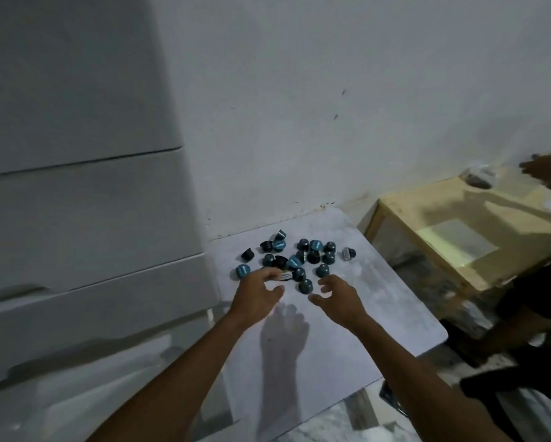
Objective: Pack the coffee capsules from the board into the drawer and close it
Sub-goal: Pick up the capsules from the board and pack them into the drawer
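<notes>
Several dark and teal coffee capsules (299, 256) lie scattered on the far half of a white board (331, 339). My left hand (259, 293) hovers at the near left edge of the pile, its fingers loosely bent, their tips beside a white-rimmed capsule (286, 275). My right hand (339, 298) hovers with spread fingers just right of one teal capsule (305, 286). Neither hand holds anything. A white drawer unit (76, 218) stands to the left, and its lower drawer (102, 301) sticks out a little.
A white wall rises behind the board. To the right stands a low wooden table (427, 224) carrying a clear plastic bag (479, 178). Another person's hand (546, 170) reaches over it, and their dark clothing (529, 314) fills the right edge.
</notes>
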